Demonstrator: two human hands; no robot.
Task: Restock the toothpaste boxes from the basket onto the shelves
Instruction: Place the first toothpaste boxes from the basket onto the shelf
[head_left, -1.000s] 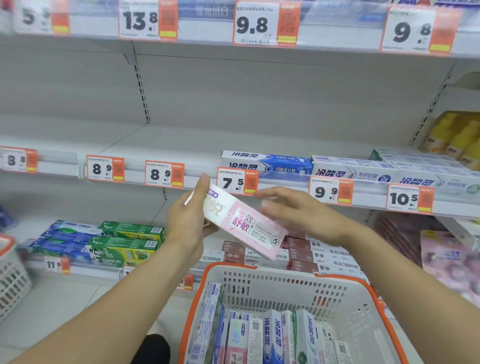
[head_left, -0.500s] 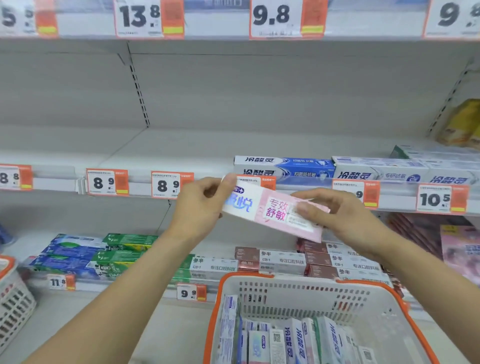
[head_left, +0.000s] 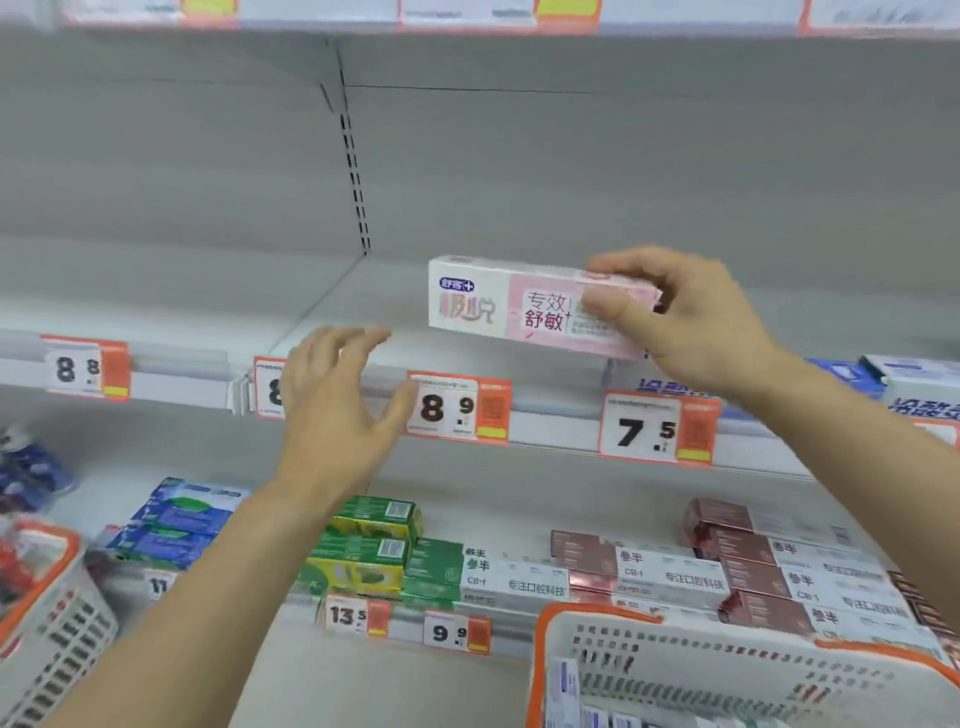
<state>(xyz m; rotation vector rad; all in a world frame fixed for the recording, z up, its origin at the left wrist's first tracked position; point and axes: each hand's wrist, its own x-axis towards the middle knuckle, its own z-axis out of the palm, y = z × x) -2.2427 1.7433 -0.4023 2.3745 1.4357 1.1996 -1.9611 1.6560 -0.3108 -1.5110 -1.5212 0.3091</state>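
Placing a toothpaste box on the middle shelf.

My right hand (head_left: 691, 317) pinches the pink-and-white cardboard toothpaste box (head_left: 519, 309) just above the bare white metal shelf (head_left: 363, 306); my left hand (head_left: 332, 410) hovers open, empty. Next, I judge, comes setting it flat behind the 8.9 price tag (head_left: 457, 408).

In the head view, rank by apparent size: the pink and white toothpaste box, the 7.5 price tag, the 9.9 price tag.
1. pink and white toothpaste box, gripped by the right hand
2. 7.5 price tag
3. 9.9 price tag

The tags sit on different shelves, so their true sizes may match.
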